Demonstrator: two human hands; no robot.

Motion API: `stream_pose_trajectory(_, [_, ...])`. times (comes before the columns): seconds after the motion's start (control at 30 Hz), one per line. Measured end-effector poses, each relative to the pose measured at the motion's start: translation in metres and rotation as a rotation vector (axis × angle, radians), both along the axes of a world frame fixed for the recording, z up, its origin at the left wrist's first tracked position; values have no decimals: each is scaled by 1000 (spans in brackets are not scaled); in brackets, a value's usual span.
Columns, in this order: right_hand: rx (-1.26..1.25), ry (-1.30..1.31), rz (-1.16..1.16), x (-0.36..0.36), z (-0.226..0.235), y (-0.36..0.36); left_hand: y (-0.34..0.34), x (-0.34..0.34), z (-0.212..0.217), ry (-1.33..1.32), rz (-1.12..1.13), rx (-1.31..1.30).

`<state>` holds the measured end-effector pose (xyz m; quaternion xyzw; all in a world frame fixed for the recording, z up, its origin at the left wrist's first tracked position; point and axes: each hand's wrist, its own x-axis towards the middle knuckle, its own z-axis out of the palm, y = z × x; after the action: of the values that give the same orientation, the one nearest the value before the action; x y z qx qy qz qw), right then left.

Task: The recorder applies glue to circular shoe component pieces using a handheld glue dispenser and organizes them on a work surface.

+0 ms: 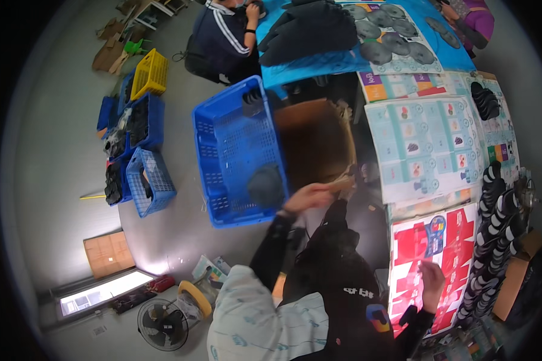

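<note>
My left hand [312, 197] reaches forward to the near edge of a brown cardboard box [316, 141]. Its fingers look closed on the box's tan, ragged flap, slightly blurred. Right beside the box sits a large blue plastic crate [238, 153], with a dark rounded piece [266, 185] in its near end and a few dark pieces at its far end. My right hand [432, 284] hovers over or rests on a red and white printed sheet [436, 240] on the table. Its fingers are loosely bent and apart, with nothing visible in them.
Pale printed sheets [427, 147] cover the table; stacked black-and-white pieces [494, 240] line its right edge. Black stacks [310, 33] and grey discs [394, 42] lie on a blue-covered table, where two people sit. Crates [152, 183] and a fan [162, 325] stand left.
</note>
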<state>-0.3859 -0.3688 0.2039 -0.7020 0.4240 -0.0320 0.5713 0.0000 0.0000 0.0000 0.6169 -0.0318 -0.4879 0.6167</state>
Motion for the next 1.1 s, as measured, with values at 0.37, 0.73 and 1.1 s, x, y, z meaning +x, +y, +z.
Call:
stream_pose_trajectory(0.37, [-84,1,235,73,21,133,232,83,-72,-644,-161,1027])
stream_pose_trajectory(0.73, [-5,154,-12,135,29,241,186,124,-136,-488,-549,964])
stream_pose_trajectory(1.1, [22,54,-103,138,44,283,236,114,-103,-855,-298,693])
